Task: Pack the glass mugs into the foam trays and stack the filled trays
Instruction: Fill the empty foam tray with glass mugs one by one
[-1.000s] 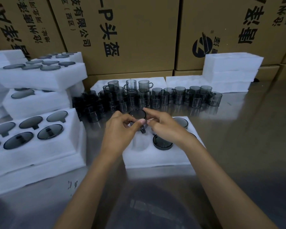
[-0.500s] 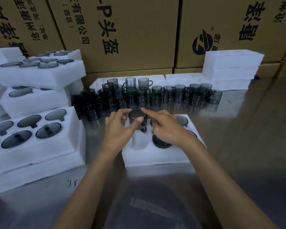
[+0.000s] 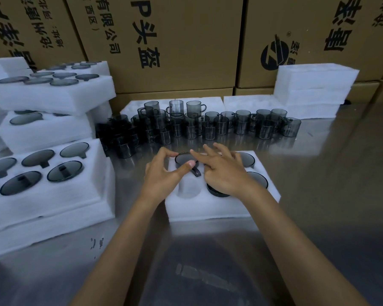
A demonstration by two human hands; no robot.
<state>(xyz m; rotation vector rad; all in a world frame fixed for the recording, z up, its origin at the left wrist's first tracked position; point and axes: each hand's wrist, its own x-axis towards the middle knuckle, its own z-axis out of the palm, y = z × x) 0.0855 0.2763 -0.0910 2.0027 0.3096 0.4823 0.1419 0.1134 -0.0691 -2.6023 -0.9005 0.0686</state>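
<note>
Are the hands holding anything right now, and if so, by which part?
Nothing is gripped. The left hand and right hand touch with straight fingers the rim of a glass mug seated in the foam tray.

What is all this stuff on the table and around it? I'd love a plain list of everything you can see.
Foam tray being filled: one, white, table centre, near the person.
Mug being seated: one, smoky grey, tray's far-left pocket.
Other mugs in that tray: at least three, grey, partly hidden by the right hand.
Empty pocket: one, tray's near-left.
Loose mugs: many, grey to black, crowded behind the tray.
Filled trays: several, white with grey mugs, stacked at left.
Spare foam: white stack, far right.
Cardboard boxes: several, brown with black print, behind.
Table: shiny metal.
Left hand: touching the mug, thumb at its handle.
Right hand: fingers spread, fingertip on the mug rim.
</note>
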